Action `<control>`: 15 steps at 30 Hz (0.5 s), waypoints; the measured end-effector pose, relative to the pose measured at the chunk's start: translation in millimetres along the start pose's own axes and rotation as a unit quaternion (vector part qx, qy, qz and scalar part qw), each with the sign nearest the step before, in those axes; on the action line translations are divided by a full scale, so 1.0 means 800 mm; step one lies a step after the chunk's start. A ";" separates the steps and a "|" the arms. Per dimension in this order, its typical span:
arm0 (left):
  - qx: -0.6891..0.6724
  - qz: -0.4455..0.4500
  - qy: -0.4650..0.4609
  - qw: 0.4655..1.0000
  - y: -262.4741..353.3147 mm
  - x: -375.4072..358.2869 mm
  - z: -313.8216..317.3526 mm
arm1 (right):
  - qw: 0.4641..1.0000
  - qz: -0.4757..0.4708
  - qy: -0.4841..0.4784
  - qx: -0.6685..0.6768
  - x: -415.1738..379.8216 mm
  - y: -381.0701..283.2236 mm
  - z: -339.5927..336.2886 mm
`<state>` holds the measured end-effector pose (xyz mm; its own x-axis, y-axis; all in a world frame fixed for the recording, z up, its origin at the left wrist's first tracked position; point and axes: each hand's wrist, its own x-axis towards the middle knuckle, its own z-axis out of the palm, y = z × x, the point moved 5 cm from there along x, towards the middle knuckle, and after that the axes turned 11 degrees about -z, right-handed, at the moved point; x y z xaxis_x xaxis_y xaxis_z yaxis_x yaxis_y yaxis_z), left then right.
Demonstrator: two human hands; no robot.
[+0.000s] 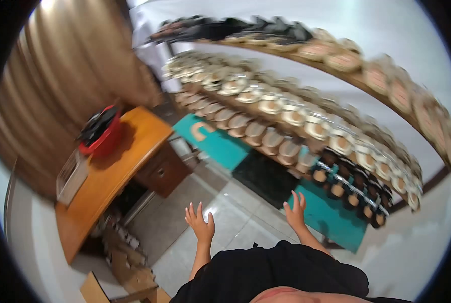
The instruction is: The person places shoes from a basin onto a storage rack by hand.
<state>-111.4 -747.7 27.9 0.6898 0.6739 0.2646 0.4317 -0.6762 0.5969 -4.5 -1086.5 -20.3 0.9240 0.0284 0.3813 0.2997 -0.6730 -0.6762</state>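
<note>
My left hand (pixel 200 222) is held out over the tiled floor, fingers spread and nothing in it. My right hand (pixel 296 211) is also raised with its fingers apart and holds nothing; it overlaps the edge of the green tabletop (pixel 331 214) in this view. Beyond the hands, long rows of shoes (pixel 271 136) stand on tiered shelves, most of them pale. A group of black shoes (pixel 354 189) sits at the right end of the lowest row. The picture is smeared by motion.
At left, a wooden desk (pixel 149 129) carries a red basin (pixel 104 139) with dark items in it and a clear box (pixel 73 177). Cardboard (pixel 127 262) lies below the desk. A green board with a U-shaped piece (pixel 202 131) and a black panel (pixel 266 177) lie under the shelves. A brown curtain (pixel 74 65) hangs behind.
</note>
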 end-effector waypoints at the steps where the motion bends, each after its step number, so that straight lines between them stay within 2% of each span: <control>1: 0.004 -0.022 0.018 1.000 -0.027 0.011 -0.023 | 0.997 -0.053 -0.035 0.038 0.018 -0.038 0.034; 2: 0.008 -0.043 0.034 0.998 -0.051 0.022 -0.045 | 0.989 -0.104 -0.068 0.075 0.036 -0.080 0.065; 3: 0.016 -0.067 0.050 0.996 -0.077 0.031 -0.067 | 0.978 -0.167 -0.051 0.117 0.052 -0.126 0.085; 4: 0.022 -0.078 0.070 0.994 -0.100 0.038 -0.089 | 0.973 -0.180 -0.073 0.127 0.065 -0.165 0.108; 6: 0.035 -0.100 0.102 0.989 -0.145 0.049 -0.129 | 0.932 -0.101 -0.196 0.287 0.084 -0.233 0.165; 8: 0.045 -0.140 0.144 0.979 -0.188 0.060 -0.166 | 0.923 -0.136 -0.217 0.289 0.088 -0.297 0.209; 10: 0.055 -0.171 0.172 0.969 -0.231 0.070 -0.189 | 0.898 -0.235 -0.205 0.309 0.088 -0.352 0.248; 11: 0.060 -0.190 0.186 0.962 -0.250 0.075 -0.197 | 0.897 -0.300 -0.191 0.261 0.087 -0.379 0.262; 15: 0.065 -0.229 0.213 0.948 -0.299 0.107 -0.203 | 0.894 -0.325 -0.232 0.204 0.094 -0.435 0.331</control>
<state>-250.5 -480.1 30.9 0.1280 0.9456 0.2992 0.7159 -0.2968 0.6319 23.8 -654.1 76.8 0.4936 0.6822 0.5393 0.7833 -0.0794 -0.6165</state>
